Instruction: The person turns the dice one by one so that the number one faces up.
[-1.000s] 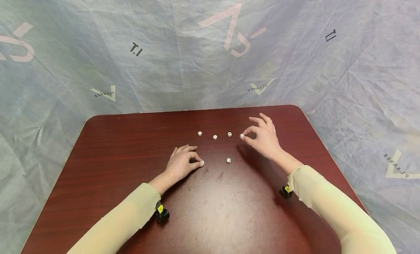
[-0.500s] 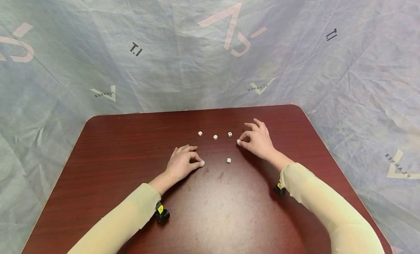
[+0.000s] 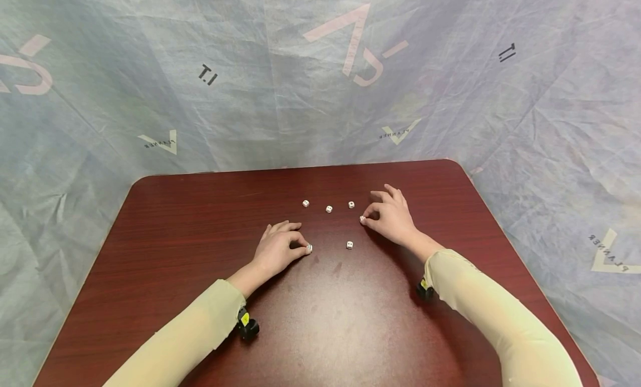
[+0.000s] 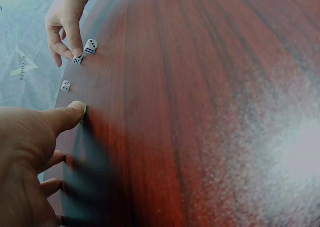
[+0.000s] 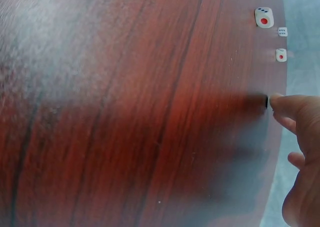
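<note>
Between thumb and index finger, my left hand (image 3: 276, 251) pinches a white die (image 3: 309, 248) near the table's middle. My right hand (image 3: 393, 217) pinches another die (image 3: 362, 219), farther back and to the right; its other fingers are spread. A loose die (image 3: 349, 245) lies between the two hands. Behind them is a loose row: a left die (image 3: 306, 203), a middle die (image 3: 329, 209) and a right die (image 3: 351, 204). In the left wrist view, the left thumb (image 4: 75, 112) mostly hides its die. The right hand's die is largely hidden in the right wrist view.
The dark red wooden table (image 3: 210, 209) has rounded far corners. Grey-blue printed sheeting (image 3: 280, 98) hangs behind it and along both sides. Small black cameras, such as the left one (image 3: 247, 326), are worn at the wrists.
My right hand has moved left and toward the front with its die, lowering it to the table near the row's right end. My left hand has stayed in place, still pinching its die.
</note>
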`<state>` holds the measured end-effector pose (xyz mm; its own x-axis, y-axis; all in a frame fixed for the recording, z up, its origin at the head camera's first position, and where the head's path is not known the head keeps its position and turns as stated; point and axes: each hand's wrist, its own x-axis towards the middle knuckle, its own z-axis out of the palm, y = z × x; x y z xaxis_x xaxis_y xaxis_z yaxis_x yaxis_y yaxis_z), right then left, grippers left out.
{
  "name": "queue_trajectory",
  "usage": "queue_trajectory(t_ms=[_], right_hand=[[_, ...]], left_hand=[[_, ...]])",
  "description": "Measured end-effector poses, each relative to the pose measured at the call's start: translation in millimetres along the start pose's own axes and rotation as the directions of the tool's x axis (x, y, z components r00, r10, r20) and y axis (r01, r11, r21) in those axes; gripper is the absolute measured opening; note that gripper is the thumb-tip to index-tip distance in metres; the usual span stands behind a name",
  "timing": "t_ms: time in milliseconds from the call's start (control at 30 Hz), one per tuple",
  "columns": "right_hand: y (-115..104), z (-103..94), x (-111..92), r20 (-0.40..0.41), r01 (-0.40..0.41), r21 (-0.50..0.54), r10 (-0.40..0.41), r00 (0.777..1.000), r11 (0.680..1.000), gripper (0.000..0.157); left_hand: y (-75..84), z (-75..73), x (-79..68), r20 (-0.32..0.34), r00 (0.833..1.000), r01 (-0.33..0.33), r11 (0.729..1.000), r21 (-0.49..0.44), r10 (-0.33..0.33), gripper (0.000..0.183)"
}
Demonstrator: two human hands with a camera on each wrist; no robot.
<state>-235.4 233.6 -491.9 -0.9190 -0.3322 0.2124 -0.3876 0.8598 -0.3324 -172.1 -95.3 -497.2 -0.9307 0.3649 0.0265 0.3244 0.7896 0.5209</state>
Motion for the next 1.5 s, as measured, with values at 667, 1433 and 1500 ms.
queue_trajectory(t_ms=[667, 1433, 1500], right_hand=[[3.1, -7.4, 0.1, 0.012, 0.027, 0.022, -0.028, 1.0, 0.999, 0.016], [-0.5, -6.8, 4.5, 0.017, 0.085, 0.004, -0.085, 0.996, 0.996, 0.008], [-1.4, -7.0, 4.3, 0.02, 0.083, 0.007, -0.084, 0.996, 0.996, 0.007]], left_hand=[[-0.9, -0.9, 0.0, -0.002, 1.0, -0.004, 1.0, -0.011, 0.004, 0.007], [-0.5, 0.6, -1.0, -0.006, 1.0, -0.007, 1.0, -0.011, 0.007, 0.007], [-0.9, 1.0, -1.0, -0.009, 1.0, -0.008, 1.0, -0.008, 0.008, 0.007]])
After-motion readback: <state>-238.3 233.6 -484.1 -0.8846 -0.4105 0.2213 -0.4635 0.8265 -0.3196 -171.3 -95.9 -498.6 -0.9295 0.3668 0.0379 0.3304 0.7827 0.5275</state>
